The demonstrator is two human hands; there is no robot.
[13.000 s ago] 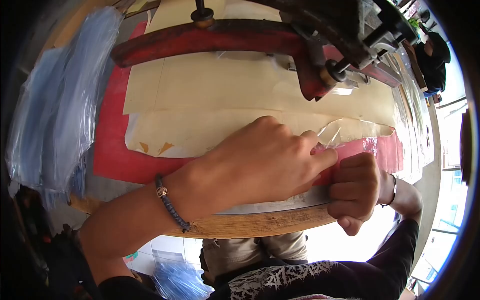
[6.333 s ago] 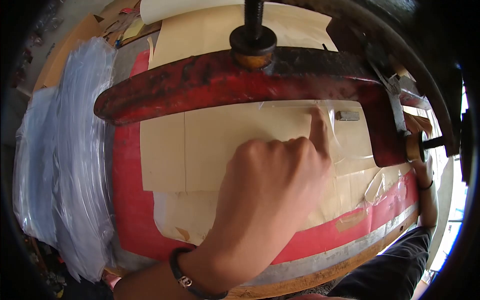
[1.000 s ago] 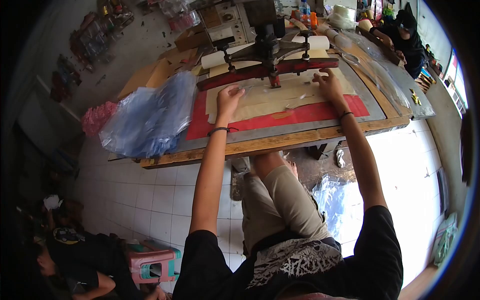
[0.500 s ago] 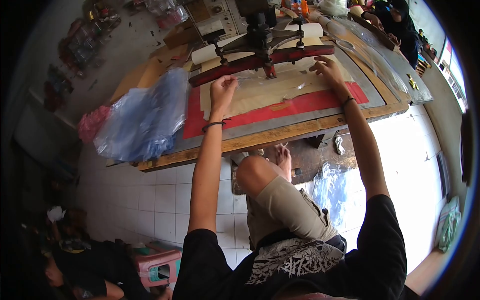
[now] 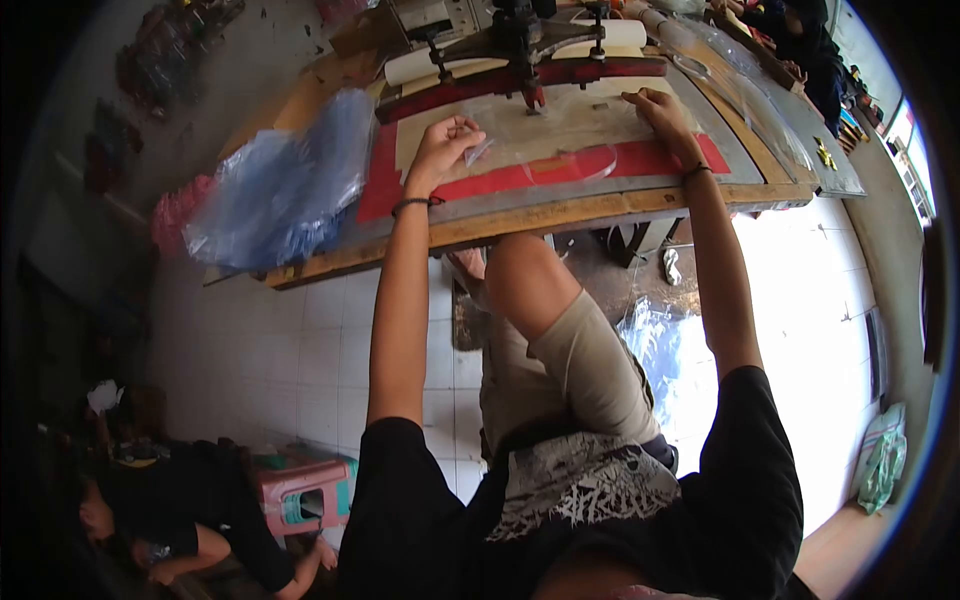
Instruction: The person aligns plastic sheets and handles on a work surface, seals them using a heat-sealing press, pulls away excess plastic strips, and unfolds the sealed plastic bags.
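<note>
My left hand (image 5: 445, 150) has its fingers closed on a clear plastic sheet (image 5: 480, 152), which shows as a shiny edge below the fingertips. Over the right part of the tan sheet (image 5: 540, 125), my right hand (image 5: 665, 118) is closed in a pinch; the sheet's clear film seems to stretch between both hands. Beneath lies a red sheet (image 5: 460, 187). Just beyond the hands is the red bar (image 5: 625, 70) of a black press (image 5: 520, 50). A small metal block (image 5: 600, 106) rests on the tan sheet near my right hand.
Clear bluish plastic sheets (image 5: 290, 190) are heaped at the left edge of the wooden table (image 5: 560, 214). A white roll (image 5: 615, 35) lies behind the press. One person (image 5: 200, 500) is at lower left beside a pink stool (image 5: 310, 495); another (image 5: 800, 45) is at upper right.
Both hands have drawn back from the press toward the table's front edge, and the clear film has come forward over the red sheet. The view has tilted down.
</note>
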